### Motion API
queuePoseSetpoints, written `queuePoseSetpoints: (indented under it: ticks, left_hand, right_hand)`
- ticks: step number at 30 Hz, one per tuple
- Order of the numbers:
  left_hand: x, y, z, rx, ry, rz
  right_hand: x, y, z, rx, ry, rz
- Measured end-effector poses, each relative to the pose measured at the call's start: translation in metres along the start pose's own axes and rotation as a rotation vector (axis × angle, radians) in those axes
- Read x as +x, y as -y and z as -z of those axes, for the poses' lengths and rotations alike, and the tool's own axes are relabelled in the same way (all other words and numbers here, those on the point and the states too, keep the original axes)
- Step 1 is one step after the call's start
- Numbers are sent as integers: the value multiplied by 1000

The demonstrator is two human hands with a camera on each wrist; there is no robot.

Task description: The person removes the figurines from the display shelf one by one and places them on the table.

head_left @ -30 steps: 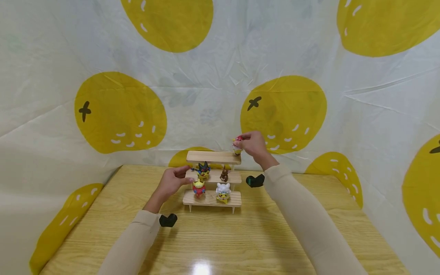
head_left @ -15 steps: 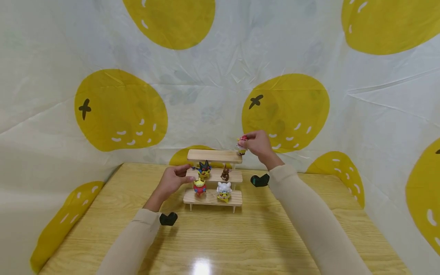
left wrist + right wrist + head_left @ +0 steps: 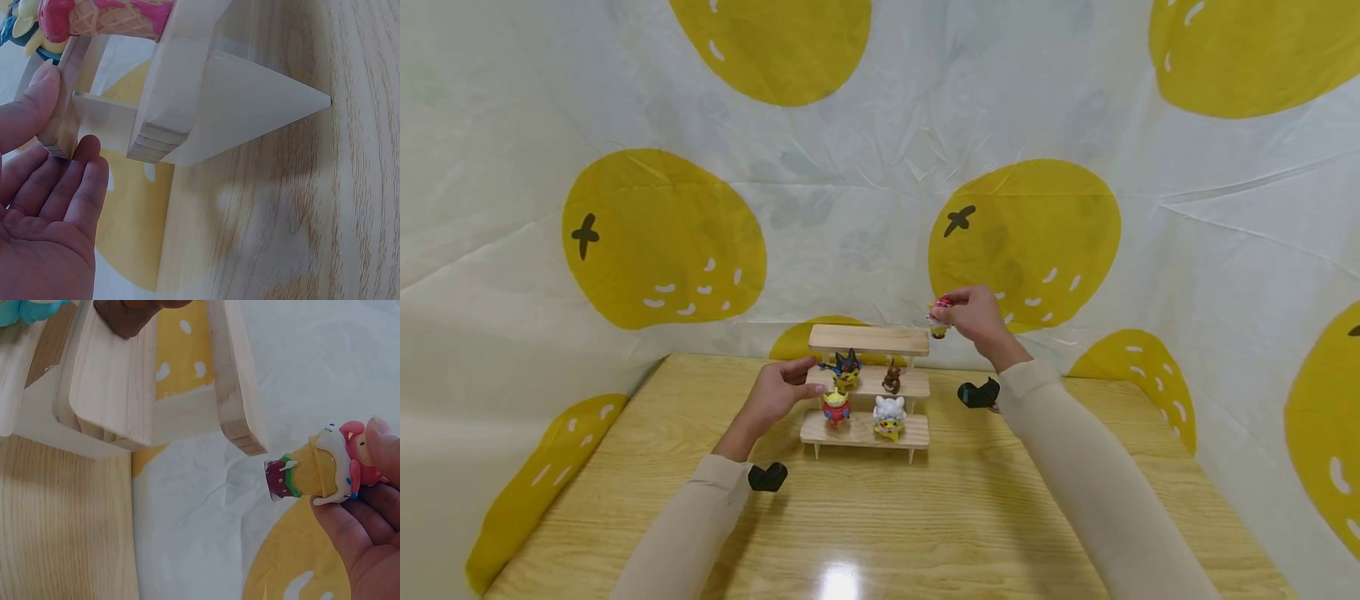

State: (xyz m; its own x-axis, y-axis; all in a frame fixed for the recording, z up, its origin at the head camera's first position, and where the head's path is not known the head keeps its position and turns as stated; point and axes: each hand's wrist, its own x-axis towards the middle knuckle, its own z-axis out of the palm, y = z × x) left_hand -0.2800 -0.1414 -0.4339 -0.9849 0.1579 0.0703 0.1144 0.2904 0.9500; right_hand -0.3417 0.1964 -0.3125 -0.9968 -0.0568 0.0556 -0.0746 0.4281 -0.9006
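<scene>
A small figurine (image 3: 938, 323) with a pink top is pinched by my right hand (image 3: 977, 318), just off the right end of the top board. The right wrist view shows its white drips, yellow cone-like body and dark red base (image 3: 276, 480), apart from the wood. My left hand (image 3: 772, 402) grips the left end of the middle board (image 3: 57, 128) of a three-step wooden display shelf (image 3: 868, 339), thumb above and fingers beneath. On that board stand a black-hooded figurine (image 3: 847, 371) and a brown one (image 3: 892, 377). A red figurine (image 3: 836, 410) and a white-hooded one (image 3: 889, 418) occupy the bottom board.
The shelf stands on a wood-grain table (image 3: 865, 517) near its back edge. Behind and at both sides hangs a pale cloth (image 3: 850, 250) printed with large yellow fruit. Black wrist pieces (image 3: 767, 477) stick out beside the cuffs.
My right hand has moved right with the pink-topped figurine, from over the top board's right end to just beyond it. My left hand keeps its place on the shelf.
</scene>
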Motion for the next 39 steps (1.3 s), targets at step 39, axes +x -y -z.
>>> queuePoseSetpoints:
  ticks: [39]
  left_hand:
    - [0, 0, -1, -11, -3, 0]
  right_hand:
    - [-4, -29, 24, -97, 36, 35]
